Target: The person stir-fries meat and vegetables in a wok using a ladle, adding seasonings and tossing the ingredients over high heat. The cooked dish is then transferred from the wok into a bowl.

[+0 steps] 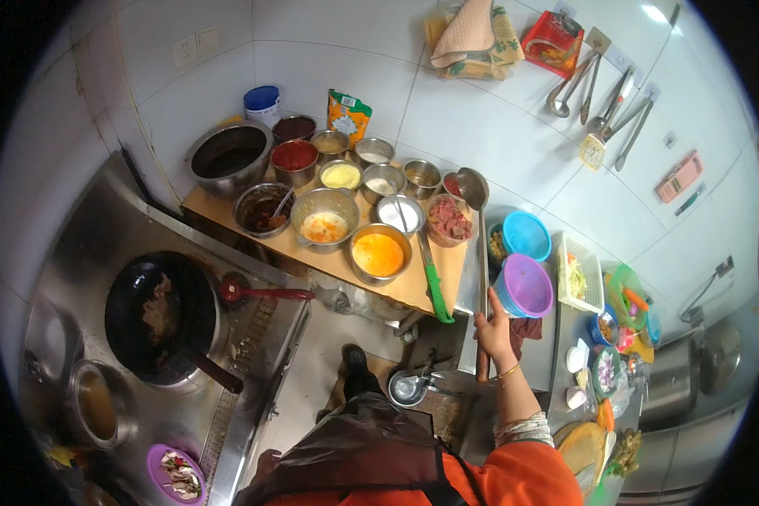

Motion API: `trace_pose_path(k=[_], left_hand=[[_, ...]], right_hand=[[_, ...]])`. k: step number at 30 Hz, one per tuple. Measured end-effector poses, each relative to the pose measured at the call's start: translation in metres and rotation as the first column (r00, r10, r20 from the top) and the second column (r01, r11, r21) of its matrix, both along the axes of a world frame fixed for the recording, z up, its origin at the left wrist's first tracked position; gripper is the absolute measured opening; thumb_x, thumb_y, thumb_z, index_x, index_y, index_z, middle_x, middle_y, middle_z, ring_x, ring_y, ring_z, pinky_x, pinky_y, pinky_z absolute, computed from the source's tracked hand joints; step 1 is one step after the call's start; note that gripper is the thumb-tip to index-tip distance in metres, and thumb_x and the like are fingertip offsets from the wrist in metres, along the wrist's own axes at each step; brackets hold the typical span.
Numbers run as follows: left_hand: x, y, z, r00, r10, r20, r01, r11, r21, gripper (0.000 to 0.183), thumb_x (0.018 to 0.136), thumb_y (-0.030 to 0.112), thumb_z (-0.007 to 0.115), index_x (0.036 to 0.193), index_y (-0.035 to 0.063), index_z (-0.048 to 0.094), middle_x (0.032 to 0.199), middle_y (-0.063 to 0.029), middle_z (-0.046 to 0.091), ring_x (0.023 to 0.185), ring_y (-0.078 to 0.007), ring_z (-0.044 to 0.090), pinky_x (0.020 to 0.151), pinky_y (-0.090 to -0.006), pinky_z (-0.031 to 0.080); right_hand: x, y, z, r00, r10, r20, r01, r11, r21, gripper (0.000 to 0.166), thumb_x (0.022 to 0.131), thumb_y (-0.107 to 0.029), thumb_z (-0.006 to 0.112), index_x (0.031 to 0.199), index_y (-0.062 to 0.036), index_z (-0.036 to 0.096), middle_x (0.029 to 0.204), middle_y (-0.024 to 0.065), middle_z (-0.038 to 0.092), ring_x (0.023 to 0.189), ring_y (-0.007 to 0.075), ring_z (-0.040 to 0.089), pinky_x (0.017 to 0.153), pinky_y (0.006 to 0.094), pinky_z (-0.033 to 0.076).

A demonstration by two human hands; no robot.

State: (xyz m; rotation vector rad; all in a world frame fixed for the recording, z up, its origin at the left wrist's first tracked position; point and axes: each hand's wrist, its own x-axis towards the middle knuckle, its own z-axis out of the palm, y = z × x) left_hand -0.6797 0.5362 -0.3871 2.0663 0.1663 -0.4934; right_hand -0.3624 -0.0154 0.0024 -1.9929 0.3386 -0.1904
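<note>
My right hand (496,335) grips the wooden handle of a long steel ladle (482,253); its bowl lies over the seasoning pots beside a tub of raw meat pieces (449,221). Low at the apron's left edge, my left hand (269,460) shows only in part, its fingers unclear. On the stove at the left sits a black wok (123,316) with some browned meat (158,310) in it, its wooden handle pointing towards me. A steel pot of orange-yellow liquid (379,255) and a green-handled knife (435,284) rest on the board near the ladle.
A red brush-like tool (265,293) lies at the stove's edge. A purple bowl of cut food (176,474) stands below the wok. Blue (526,235) and purple baskets (525,284) are right of the ladle. A steel pan (408,387) is low beside my feet.
</note>
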Motion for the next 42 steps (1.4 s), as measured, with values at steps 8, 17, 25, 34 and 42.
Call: trace_pose_path(k=[8,17,25,34,42], left_hand=[[-0.01,-0.015,0.011,0.965,0.248,-0.08,-0.25,0.968,-0.017,0.026,0.067,0.017,0.07,0.087,0.0041,0.06,0.074,-0.0131,0.063,0.069,-0.0202,0.062,0.063,-0.0312,0.05],[0.019,-0.052,0.059,0.848,0.484,-0.215,-0.487,0.872,0.041,0.024,0.067,0.016,0.07,0.086,0.0044,0.061,0.075,-0.0134,0.063,0.069,-0.0205,0.062,0.064,-0.0316,0.05],[0.054,-0.077,0.077,0.75,0.596,-0.285,-0.601,0.795,0.08,0.023,0.068,0.016,0.069,0.086,0.0047,0.061,0.076,-0.0137,0.063,0.07,-0.0207,0.062,0.064,-0.0319,0.05],[0.091,-0.087,0.088,0.722,0.624,-0.298,-0.632,0.771,0.081,0.021,0.068,0.016,0.068,0.085,0.005,0.062,0.077,-0.014,0.063,0.07,-0.0211,0.062,0.064,-0.0323,0.05],[0.135,-0.081,0.113,0.707,0.65,-0.279,-0.672,0.74,0.024,0.02,0.069,0.015,0.068,0.085,0.0052,0.062,0.077,-0.0143,0.064,0.07,-0.0213,0.062,0.065,-0.0326,0.05]], right_hand=[[0.093,0.068,0.032,0.956,0.288,0.052,-0.224,0.607,0.762,0.056,0.083,-0.004,0.049,0.133,-0.0105,0.027,0.065,0.0053,0.051,0.043,0.0098,0.044,0.04,0.0219,0.039],[0.272,0.169,0.013,0.804,0.593,-0.043,-0.555,0.775,0.303,0.059,0.079,-0.002,0.05,0.133,-0.0044,0.026,0.063,0.0051,0.052,0.043,0.0109,0.047,0.041,0.024,0.041],[0.301,0.17,0.007,0.735,0.675,-0.063,-0.644,0.723,0.25,0.057,0.08,0.001,0.047,0.132,-0.0024,0.026,0.066,0.0065,0.052,0.046,0.0124,0.047,0.042,0.0255,0.041],[0.315,0.147,0.001,0.774,0.631,-0.05,-0.44,0.593,0.675,0.058,0.08,0.005,0.048,0.133,-0.0075,0.028,0.08,0.0065,0.055,0.061,0.0111,0.051,0.044,0.0226,0.042],[0.318,0.13,0.013,0.775,0.628,-0.061,-0.257,0.402,0.879,0.053,0.082,0.0,0.048,0.131,-0.009,0.031,0.072,0.0043,0.052,0.052,0.0106,0.047,0.042,0.0212,0.038]])
